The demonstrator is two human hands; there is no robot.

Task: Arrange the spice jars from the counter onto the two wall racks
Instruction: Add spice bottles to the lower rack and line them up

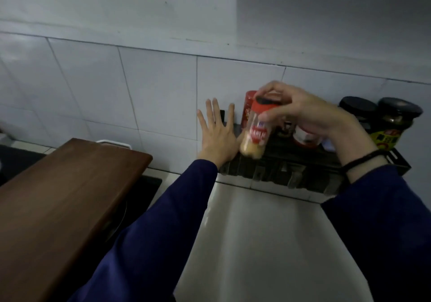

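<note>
Dark blue sleeves (149, 227) filled the lower frame, one per arm, both reaching up toward the wall rack (303, 161). Right hand (300, 110) gripped a garlic jar (256, 131) from above by its red cap, fingers curled around the lid. Jar was clear plastic, tilted, bottom swung left, and it hung over the rack's left end; could not tell if it touched the rack. Red label read "GARLIC" in white letters, with a small brand mark above it too blurred to read. Contents were pale yellow granules, filling the lower part. Left hand (215, 131) was flat and spread, fingers splayed, holding nothing, at the tiled wall (116, 87) just left of the rack and just beside the jar's base.

Black metal rack was mounted on the wall, with hooks along its underside. On it: one red jar (249, 108) behind the garlic jar, one red-and-white container (303, 136) partly hidden by the right hand, and two black-lidded jars (382, 112) at the right end, the nearer one with a yellow label with unreadable print. A small dark item sat between them, too hidden to name. A black band (363, 161) circled the right wrist.

White counter (256, 243) ran below the rack. A brown wooden board (65, 196) lay to the left.
</note>
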